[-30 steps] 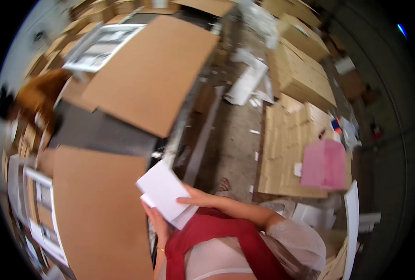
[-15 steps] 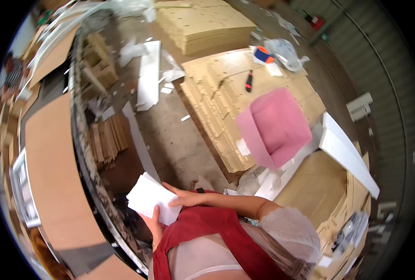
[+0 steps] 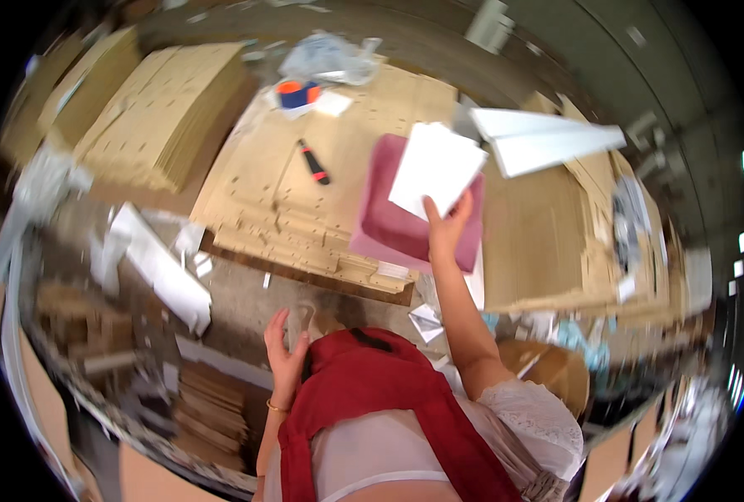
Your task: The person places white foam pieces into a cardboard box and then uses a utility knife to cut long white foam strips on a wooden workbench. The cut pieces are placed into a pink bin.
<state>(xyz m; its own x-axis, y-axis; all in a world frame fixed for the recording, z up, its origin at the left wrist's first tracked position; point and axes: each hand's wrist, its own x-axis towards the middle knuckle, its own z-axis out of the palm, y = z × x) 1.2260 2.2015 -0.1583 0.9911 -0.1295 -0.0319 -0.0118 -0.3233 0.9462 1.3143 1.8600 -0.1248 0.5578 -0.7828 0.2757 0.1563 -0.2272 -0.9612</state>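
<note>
My right hand [image 3: 451,227] grips a stack of white sheets [image 3: 436,170] by its near edge, thumb on top. The stack is over a pink bin [image 3: 378,201], covering part of its inside; whether it touches the bin I cannot tell. Near my body on the left, my left hand [image 3: 287,351] is raised with its fingers apart and nothing in it. The bin rests on a pile of drilled wooden boards [image 3: 263,192]. On the same boards lie a black and red utility knife [image 3: 312,162] and a blue and orange tape roll [image 3: 297,94].
More stacked boards [image 3: 167,113] stand at the far left. White panels [image 3: 548,142] lie right of the bin, across brown boards [image 3: 527,243]. A crumpled plastic bag [image 3: 326,58] sits at the far edge. Brown strips [image 3: 209,410] are piled low on the left.
My body has turned right toward the board pile. The white stack has gone from both hands near my body to over the pink bin, in my right hand alone. My left hand has let go.
</note>
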